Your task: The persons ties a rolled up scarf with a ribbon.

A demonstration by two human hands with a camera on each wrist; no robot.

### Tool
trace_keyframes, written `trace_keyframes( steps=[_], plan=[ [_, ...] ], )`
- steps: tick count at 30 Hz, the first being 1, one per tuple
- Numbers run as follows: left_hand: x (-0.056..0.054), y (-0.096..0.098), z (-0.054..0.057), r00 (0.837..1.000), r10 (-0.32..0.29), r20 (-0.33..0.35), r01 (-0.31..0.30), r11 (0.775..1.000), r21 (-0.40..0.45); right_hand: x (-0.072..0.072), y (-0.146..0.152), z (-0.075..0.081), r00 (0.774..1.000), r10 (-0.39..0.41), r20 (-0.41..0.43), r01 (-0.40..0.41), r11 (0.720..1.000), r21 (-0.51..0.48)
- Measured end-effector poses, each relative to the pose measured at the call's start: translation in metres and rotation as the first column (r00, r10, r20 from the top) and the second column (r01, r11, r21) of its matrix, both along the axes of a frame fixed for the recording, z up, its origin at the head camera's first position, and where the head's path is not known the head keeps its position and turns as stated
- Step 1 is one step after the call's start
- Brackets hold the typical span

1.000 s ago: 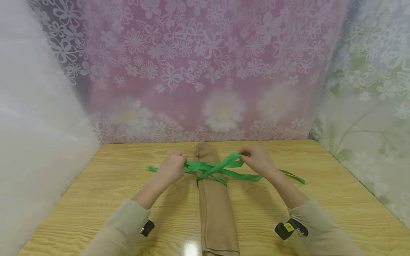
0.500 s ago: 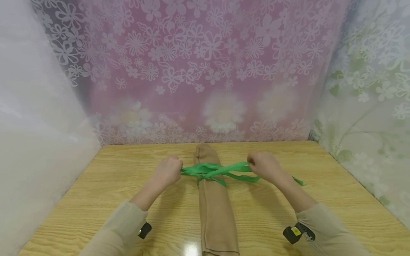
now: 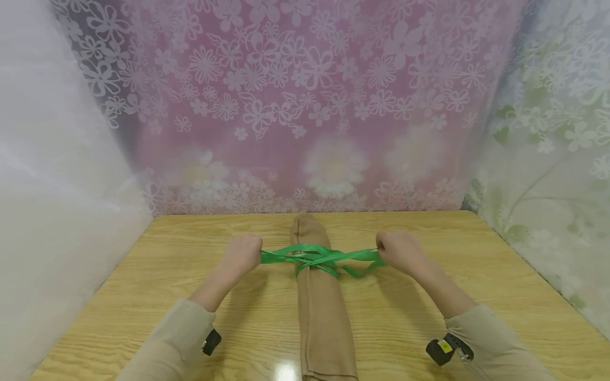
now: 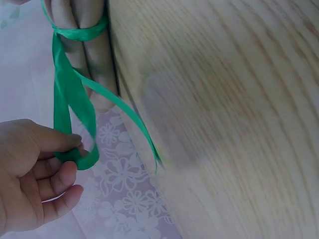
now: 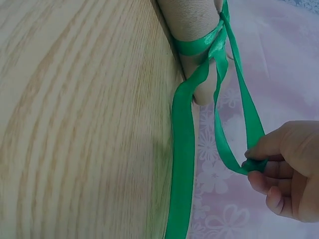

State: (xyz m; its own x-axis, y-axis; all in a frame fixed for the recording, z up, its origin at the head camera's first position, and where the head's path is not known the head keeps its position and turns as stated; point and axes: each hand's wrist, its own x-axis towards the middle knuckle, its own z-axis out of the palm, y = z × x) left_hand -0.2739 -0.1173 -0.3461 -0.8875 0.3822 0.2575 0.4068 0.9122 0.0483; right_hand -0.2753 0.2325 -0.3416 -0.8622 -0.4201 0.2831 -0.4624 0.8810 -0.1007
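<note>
A long brown cloth roll [image 3: 326, 323] lies lengthwise on the table with a green ribbon [image 3: 312, 256] around its upper part. On the left, my left hand [image 3: 244, 255] pinches a loop of the ribbon [image 4: 62, 94] between thumb and forefinger; a loose tail hangs beside it in the left wrist view. My right hand [image 3: 399, 251] pinches another loop at the right, its thumb [image 5: 261, 145] pressing the ribbon on the forefinger. A wide free tail runs down past it in the right wrist view. Both loops stretch sideways from the crossing over the roll.
The wooden table [image 3: 200, 275] ends at the back against a pink flowered curtain [image 3: 305, 132]. A white sheet [image 3: 62, 174] stands along the left side, and a pale flowered sheet [image 3: 548, 185] along the right. Black wrist straps [image 3: 448, 349] sit at both sleeves.
Both hands have moved apart, left hand to the left and right hand to the right. The ribbon loops are drawn straighter and the crossing over the roll is tighter.
</note>
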Motion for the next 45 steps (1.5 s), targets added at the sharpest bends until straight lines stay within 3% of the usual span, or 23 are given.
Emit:
trace_keyframes(
  steps=[5, 10, 20, 24, 32, 39, 45],
  plan=[
    [-0.001, -0.005, -0.001, 0.999, 0.047, -0.015, -0.047, 0.999, -0.006, 0.000, 0.003, 0.001, 0.999, -0.004, 0.042, 0.003, 1.000, 0.018],
    [-0.004, -0.010, -0.003, 0.994, 0.112, 0.006, -0.112, 0.994, -0.005, 0.001, 0.006, 0.000, 0.989, -0.023, 0.149, 0.017, 0.999, 0.046],
    [-0.006, -0.026, -0.003, 0.990, 0.136, 0.031, -0.135, 0.991, -0.017, 0.003, 0.016, -0.001, 0.963, -0.059, 0.263, 0.047, 0.997, 0.053],
    [-0.006, -0.033, -0.003, 0.985, 0.172, 0.029, -0.171, 0.985, -0.035, 0.003, 0.022, -0.003, 0.962, -0.053, 0.267, 0.041, 0.998, 0.050],
    [-0.006, -0.043, 0.000, 0.982, 0.186, -0.034, -0.186, 0.982, -0.003, 0.003, 0.038, 0.001, 0.961, -0.072, 0.269, 0.070, 0.997, 0.015],
    [-0.008, -0.056, -0.003, 0.981, 0.159, -0.112, -0.159, 0.987, 0.003, 0.004, 0.056, 0.005, 0.965, -0.074, 0.253, 0.074, 0.997, 0.008],
    [-0.006, -0.067, 0.001, 0.984, 0.134, -0.114, -0.135, 0.991, -0.007, 0.004, 0.070, 0.005, 0.966, -0.084, 0.243, 0.083, 0.996, 0.015]
  ],
)
